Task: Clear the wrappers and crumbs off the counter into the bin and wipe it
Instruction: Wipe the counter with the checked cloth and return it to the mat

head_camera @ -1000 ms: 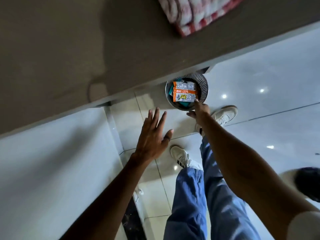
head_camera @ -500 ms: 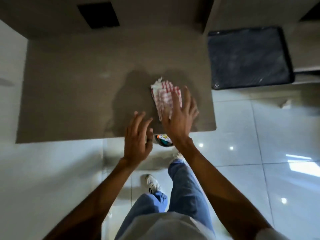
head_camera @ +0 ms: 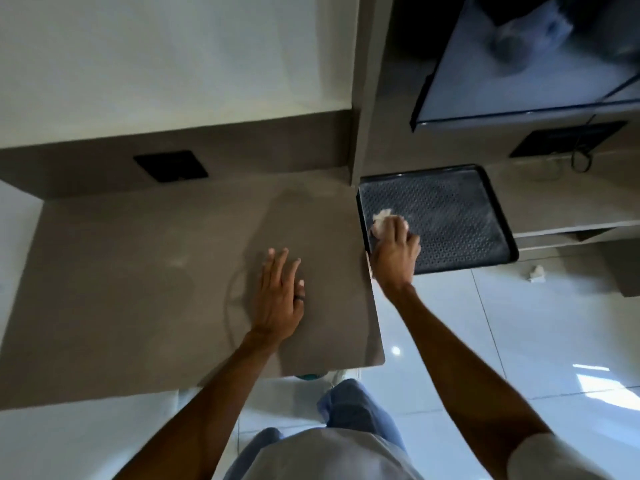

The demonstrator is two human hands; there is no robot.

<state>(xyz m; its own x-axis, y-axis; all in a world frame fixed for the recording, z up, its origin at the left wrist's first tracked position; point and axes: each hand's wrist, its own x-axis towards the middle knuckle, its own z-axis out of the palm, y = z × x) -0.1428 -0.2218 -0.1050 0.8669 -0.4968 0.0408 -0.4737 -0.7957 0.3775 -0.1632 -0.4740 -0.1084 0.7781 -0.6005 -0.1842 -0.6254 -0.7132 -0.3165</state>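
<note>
The counter (head_camera: pixel 138 289) is a brown-grey slab whose long axis runs left to right across the view, back edge against the wall and front edge toward the person, and its right end stops just short of a black tray (head_camera: pixel 460 216). Its surface looks bare apart from a faint pale smudge left of centre, too blurry to say what that is.

The left hand (head_camera: pixel 280 299) lies palm-down on the right part of the counter, fingers straight and only loosely fanned, pointing away toward the wall, nothing held in it. There's a dark ring (head_camera: pixel 299 297) on one finger.

The right hand (head_camera: pixel 394 251) is out past the counter's right edge, over the near-left corner of the tray, fingers curled into a fist around a scrunched cloth (head_camera: pixel 382 218). The cloth looks pale and washed out here, and only a lump of it pokes out beyond the knuckles on the far side, so its long axis can't be told. Can't say either whether it's actually touching the tray.

A sliver of the bin (head_camera: pixel 308 376) peeks out under the counter's front edge, just a teal bit. Further right a small crumpled white scrap (head_camera: pixel 536 273) sits on the shiny floor (head_camera: pixel 554 341), well apart from both hands
</note>
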